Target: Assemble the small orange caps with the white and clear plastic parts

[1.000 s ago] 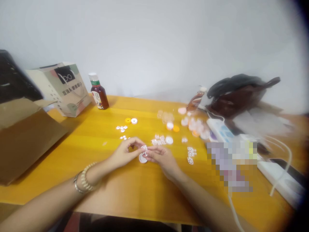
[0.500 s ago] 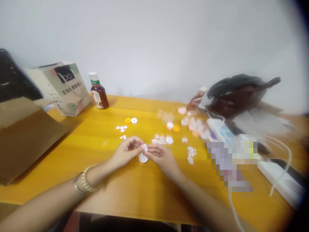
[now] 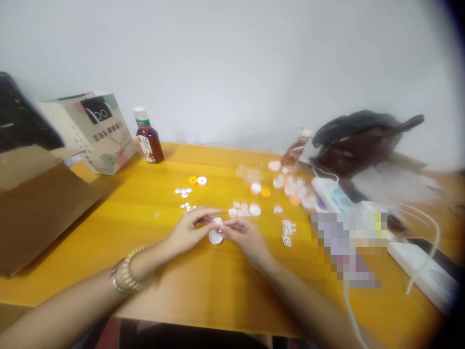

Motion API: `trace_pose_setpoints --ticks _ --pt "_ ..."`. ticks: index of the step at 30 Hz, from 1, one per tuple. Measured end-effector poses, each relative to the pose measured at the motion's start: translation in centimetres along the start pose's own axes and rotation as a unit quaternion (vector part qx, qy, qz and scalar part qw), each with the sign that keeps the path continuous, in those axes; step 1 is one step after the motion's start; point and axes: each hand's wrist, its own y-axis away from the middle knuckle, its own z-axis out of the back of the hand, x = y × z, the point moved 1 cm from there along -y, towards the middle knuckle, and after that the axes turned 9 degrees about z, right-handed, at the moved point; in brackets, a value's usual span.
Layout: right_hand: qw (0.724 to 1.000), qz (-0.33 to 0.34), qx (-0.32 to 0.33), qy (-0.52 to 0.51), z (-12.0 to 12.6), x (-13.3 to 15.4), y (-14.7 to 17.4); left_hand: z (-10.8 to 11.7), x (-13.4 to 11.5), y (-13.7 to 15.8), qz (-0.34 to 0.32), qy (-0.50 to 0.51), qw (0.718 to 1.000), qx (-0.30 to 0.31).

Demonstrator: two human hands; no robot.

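Above the table, a small white perforated plastic piece (image 3: 217,221) sits between my two hands. My left hand (image 3: 194,228) has its thumb against the piece, with the index finger stretched out above it. My right hand (image 3: 245,237) pinches the piece from the other side with thumb and fingertips. Just below them lies a white round cap (image 3: 215,237), partly covered by my fingers. Beyond my hands are a cluster of white openwork pieces (image 3: 239,210) and a white disc (image 3: 255,210). Small white round parts (image 3: 183,191) lie to the left.
A cardboard box (image 3: 43,213), a paper bag (image 3: 105,131) and a dark red bottle (image 3: 149,140) stand on the left. More openwork pieces (image 3: 287,232) lie right of my hands. Several clear and coloured round parts (image 3: 294,186), power strips (image 3: 421,271) and a dark bag (image 3: 363,140) are further right.
My left index finger has straightened and lifted off the piece, and my right fingertips have shifted slightly. The white cap has stayed where it was.
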Motion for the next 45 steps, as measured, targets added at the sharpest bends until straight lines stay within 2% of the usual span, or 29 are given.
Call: trace_pose_setpoints --ticks 3,7,10,12,14,16,18,22,34,45 --pt "1.000 0.005 0.004 0.015 -0.1 -0.1 0.0 -0.2 0.2 -0.1 0.042 0.051 0.998 0.010" --pt "0.998 0.016 0.029 0.046 0.1 0.1 -0.2 -0.4 0.1 -0.4 0.072 0.068 0.995 0.019" --pt "0.986 0.054 0.062 0.144 0.6 0.4 -0.4 -0.2 -0.1 -0.5 0.068 0.054 0.996 0.014" --pt "0.958 0.107 0.067 0.257 1.0 0.5 -0.5 0.1 0.0 -0.6 0.052 0.031 0.998 0.015" --pt "0.918 0.158 0.080 0.355 1.2 0.3 -0.4 0.5 0.1 -0.6 0.027 0.002 0.999 0.025" --pt "0.887 0.190 0.102 0.408 1.2 -0.1 -0.3 0.7 0.2 -0.6 0.002 -0.030 0.999 0.040" --pt "0.869 0.205 0.114 0.435 1.1 -0.5 -0.3 0.9 0.2 -0.5 -0.016 -0.064 0.996 0.054" --pt "0.854 0.226 0.119 0.453 1.0 -0.8 -0.5 0.8 0.1 -0.3 -0.041 -0.115 0.990 0.065" --pt "0.842 0.262 0.115 0.456 0.9 -1.0 -0.8 0.5 0.0 -0.2 -0.100 -0.178 0.976 0.078" --pt "0.827 0.266 0.110 0.483 0.9 -1.4 -0.9 0.5 0.4 -0.3 -0.101 -0.184 0.973 0.092"
